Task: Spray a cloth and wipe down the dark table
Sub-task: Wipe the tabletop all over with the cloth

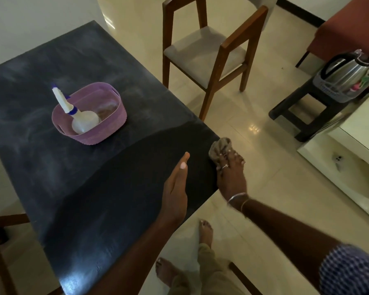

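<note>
1. Tabletop: dark and mostly matt, with chalky pale streaks at the far end. The near stretch looks darker and has a bit of a sheen.
2. Basket: lilac plastic, matt, with a ribbed band low on the wall.
3. Spray bottle: milky see-through plastic with blue plastic collar and tip.
4. Cloth: greyish-brown fabric, soft and crumpled, bunched in the right hand.
5. Chair: smooth brown wood frame with a satin finish, grey fabric seat.
6. Kettle: shiny polished metal body, black plastic handle.
7. Floor: cream tiles, super glossy, light bouncing right off them.
</note>
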